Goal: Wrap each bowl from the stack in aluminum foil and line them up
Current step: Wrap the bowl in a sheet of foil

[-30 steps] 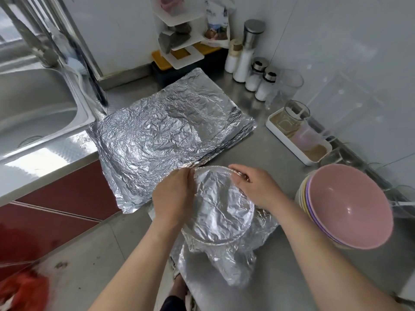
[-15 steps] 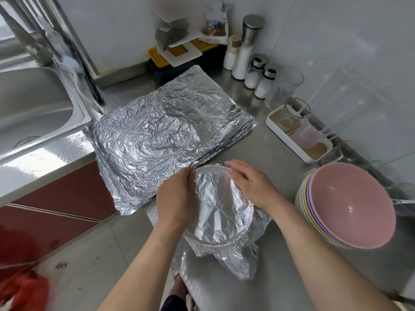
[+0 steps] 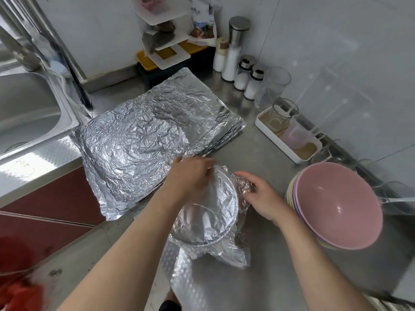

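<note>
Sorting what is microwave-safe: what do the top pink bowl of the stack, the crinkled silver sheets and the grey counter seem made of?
Top pink bowl: probably plastic or melamine, smooth with soft sheen; glazed ceramic is possible. Crinkled silver sheets: aluminium foil, bright, holding sharp creases. Grey counter: apparently brushed stainless steel, dull metallic reflections.

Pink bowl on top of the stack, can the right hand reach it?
Probably yes. The pink bowl sits uncovered on top, close beside the right hand, with nothing between them. That hand is gripping foil on the foil-covered bowl, though.
</note>
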The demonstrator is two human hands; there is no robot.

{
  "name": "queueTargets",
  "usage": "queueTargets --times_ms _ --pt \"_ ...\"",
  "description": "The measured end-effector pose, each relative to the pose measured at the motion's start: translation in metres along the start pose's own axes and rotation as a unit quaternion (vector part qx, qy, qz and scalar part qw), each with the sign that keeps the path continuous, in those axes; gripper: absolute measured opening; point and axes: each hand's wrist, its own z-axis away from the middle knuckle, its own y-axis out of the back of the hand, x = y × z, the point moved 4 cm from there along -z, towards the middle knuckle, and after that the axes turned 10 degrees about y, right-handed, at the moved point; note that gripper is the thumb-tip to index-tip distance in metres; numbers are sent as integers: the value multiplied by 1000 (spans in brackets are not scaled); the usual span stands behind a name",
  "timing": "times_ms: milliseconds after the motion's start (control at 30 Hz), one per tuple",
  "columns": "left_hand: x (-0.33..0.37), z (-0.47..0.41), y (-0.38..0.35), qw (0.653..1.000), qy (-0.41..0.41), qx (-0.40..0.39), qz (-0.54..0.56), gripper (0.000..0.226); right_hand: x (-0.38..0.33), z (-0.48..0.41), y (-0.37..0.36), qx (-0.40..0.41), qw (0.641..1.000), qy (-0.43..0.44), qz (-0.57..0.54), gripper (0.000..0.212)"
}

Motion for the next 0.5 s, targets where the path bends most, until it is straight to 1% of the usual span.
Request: queueTargets --times_ms 67,133,200,267,333,400,500 --pt "6 -7 -1 999 -9 -31 -12 32 3 -4 -3 -1 1000 7 24 65" --pt "8 -11 -1 999 -21 -30 -11 31 4 -8 -5 12 999 14 30 65" --pt "7 -12 -2 999 -34 -23 0 30 3 -11 -4 8 997 29 65 66" --pt "6 -11 -3 999 -43 -19 20 28 -1 -17 -5 -47 989 44 134 78" --pt "7 -9 -2 998 -52 -15 31 27 -4 -23 -8 -117 979 52 161 88" --pt "6 -8 -1 998 -55 -10 38 28 -4 -27 -11 -150 979 44 131 84" --pt "4 -5 1 998 -47 -2 43 29 -2 -28 -13 -129 990 44 37 63"
